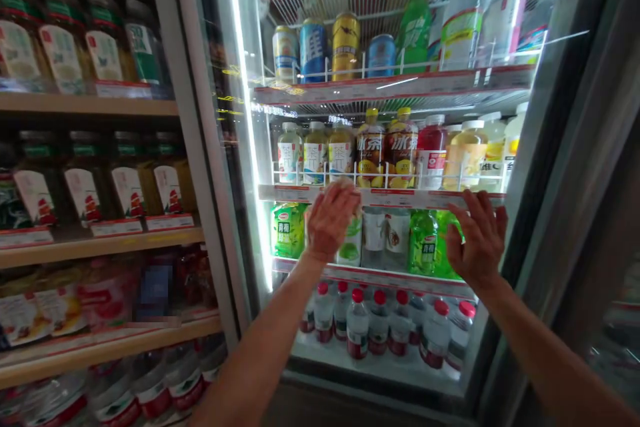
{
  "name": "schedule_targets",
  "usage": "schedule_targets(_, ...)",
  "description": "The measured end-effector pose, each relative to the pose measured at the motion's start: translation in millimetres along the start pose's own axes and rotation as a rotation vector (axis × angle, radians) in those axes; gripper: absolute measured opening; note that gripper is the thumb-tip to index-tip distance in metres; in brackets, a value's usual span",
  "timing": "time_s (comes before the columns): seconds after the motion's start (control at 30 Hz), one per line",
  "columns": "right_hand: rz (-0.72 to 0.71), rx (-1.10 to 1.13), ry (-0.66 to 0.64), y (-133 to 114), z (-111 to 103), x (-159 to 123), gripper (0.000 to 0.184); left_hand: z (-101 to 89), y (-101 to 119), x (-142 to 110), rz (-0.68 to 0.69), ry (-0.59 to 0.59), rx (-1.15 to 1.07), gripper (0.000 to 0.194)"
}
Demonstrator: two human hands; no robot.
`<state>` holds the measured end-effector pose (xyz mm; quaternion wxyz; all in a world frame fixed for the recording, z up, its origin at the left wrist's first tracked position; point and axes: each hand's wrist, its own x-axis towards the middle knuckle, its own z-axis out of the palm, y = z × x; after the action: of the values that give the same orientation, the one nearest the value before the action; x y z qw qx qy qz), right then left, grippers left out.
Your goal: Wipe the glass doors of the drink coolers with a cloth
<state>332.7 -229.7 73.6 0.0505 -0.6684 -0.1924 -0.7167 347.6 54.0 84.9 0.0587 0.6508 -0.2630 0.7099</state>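
My left hand (pixel 330 220) is raised before the lit drinks cooler, its fingers stretched upward near the middle shelf's price strip (pixel 395 197). No object shows in it, and its fingertips are slightly blurred. Farther right, my right hand (pixel 477 240) has its fingers apart and holds nothing. It partly covers a green bottle pack (pixel 425 243) behind it. Whether either hand touches anything, I cannot tell. Between the hands stand bottles with white labels (pixel 385 230). Just above are dark iced tea bottles (pixel 371 147) with yellow caps and a red drink bottle (pixel 434 150).
Cans (pixel 346 47) and a green soda bottle (pixel 415 27) stand on the upper shelf. Red-capped water bottles (pixel 358 323) fill the bottom. A metal frame (pixel 200 113) separates the cooler from wooden shelves (pixel 100 238) of bottles at left. A dark door frame (pixel 555 167) rises at right.
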Motion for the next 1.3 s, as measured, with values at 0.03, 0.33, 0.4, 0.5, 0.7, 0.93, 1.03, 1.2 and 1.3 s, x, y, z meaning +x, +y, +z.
schedule_targets(0.03,-0.001,0.006,0.003,0,0,0,0.04,-6.6,-21,-2,-0.088,0.066,0.029,0.037)
schedule_targets(0.33,0.012,0.014,0.011,-1,0,0,0.037,20.1,48,11,0.084,0.001,-0.094,0.042)
schedule_targets(0.4,0.003,0.017,-0.002,0,-1,-1,0.037,22.3,56,11,0.177,-0.049,-0.108,0.04)
schedule_targets(0.5,-0.005,0.011,-0.017,0,-2,-1,0.036,8.3,10,6,0.039,0.022,-0.057,0.04)
schedule_targets(0.7,-0.014,-0.007,0.031,-2,-1,-1,0.035,-4.9,-25,8,-0.379,0.227,0.067,0.046)
schedule_targets(0.93,-0.028,-0.003,0.013,0,-2,-1,0.034,-2.4,3,0,-0.058,0.028,-0.02,0.041)
schedule_targets(1.03,-0.036,-0.024,0.026,0,0,-2,0.033,-12.2,-44,0,-0.288,0.217,0.068,0.041)
schedule_targets(1.2,-0.041,-0.062,0.033,-1,0,-2,0.034,4.5,-4,5,-0.184,0.215,-0.003,0.044)
schedule_targets(1.3,-0.038,-0.058,0.012,0,-1,-2,0.036,11.8,29,2,0.154,-0.024,-0.058,0.04)
